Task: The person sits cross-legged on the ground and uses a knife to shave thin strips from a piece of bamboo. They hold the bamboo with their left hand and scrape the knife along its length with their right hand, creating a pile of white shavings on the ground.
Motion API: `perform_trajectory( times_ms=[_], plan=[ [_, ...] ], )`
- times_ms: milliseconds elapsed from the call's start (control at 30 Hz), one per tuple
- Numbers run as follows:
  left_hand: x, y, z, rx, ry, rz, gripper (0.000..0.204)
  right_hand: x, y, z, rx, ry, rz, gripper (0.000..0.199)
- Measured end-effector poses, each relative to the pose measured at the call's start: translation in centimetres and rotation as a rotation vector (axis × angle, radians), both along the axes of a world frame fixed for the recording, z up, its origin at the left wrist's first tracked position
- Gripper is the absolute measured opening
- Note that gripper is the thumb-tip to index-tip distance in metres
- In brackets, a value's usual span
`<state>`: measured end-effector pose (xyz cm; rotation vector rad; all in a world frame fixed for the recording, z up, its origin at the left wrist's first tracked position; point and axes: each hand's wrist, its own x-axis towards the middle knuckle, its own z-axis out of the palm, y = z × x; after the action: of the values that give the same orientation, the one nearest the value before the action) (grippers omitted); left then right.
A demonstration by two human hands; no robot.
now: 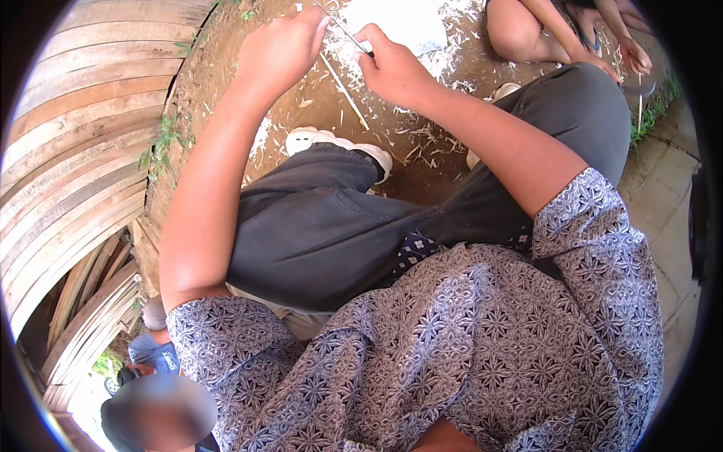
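My left hand (pixel 282 47) is closed at the top of the view, beside the far end of a slim dark knife-like blade (pixel 345 32). What its fingers hold is hidden. My right hand (pixel 398 69) pinches the dark near end of that blade between thumb and fingers. Just below the left hand, a thin pale stick (pixel 344 92) slants down to the right. Whether it is held or lies on the ground, I cannot tell. Beyond both hands is a white sheet or sack (pixel 403 21) with pale shavings around it.
Pale shavings litter the brown dirt (pixel 218 83). Stacked wooden planks (pixel 90 98) line the left side. Below my hands is a white shoe (pixel 339 143). At upper right sits another person with bare legs (pixel 520 34) and a hand (pixel 635 56). Another person (pixel 154 354) is at lower left.
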<state>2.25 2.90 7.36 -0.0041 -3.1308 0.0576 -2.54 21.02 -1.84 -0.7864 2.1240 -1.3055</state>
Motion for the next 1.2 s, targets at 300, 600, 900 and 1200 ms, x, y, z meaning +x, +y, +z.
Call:
perform_trajectory(
  times_ms=[300,600,900,1200],
  plan=[
    [0.6,-1.2,0.4,-0.024,-0.059,0.116,0.029,0.8,-0.1,-3.2,0.051,0.131,0.057,0.029],
    [0.3,-2.1,0.5,0.051,-0.075,0.069,0.031,-1.8,1.9,-1.2,0.147,-0.102,0.001,0.033],
    [-0.1,0.1,0.5,0.118,-0.050,0.025,0.026,-0.6,-0.2,-1.3,0.039,0.020,0.031,0.029],
    [-0.2,-1.9,0.3,0.084,-0.053,0.079,0.027,-1.7,3.2,-6.5,0.258,0.009,0.113,0.035]
  ],
)
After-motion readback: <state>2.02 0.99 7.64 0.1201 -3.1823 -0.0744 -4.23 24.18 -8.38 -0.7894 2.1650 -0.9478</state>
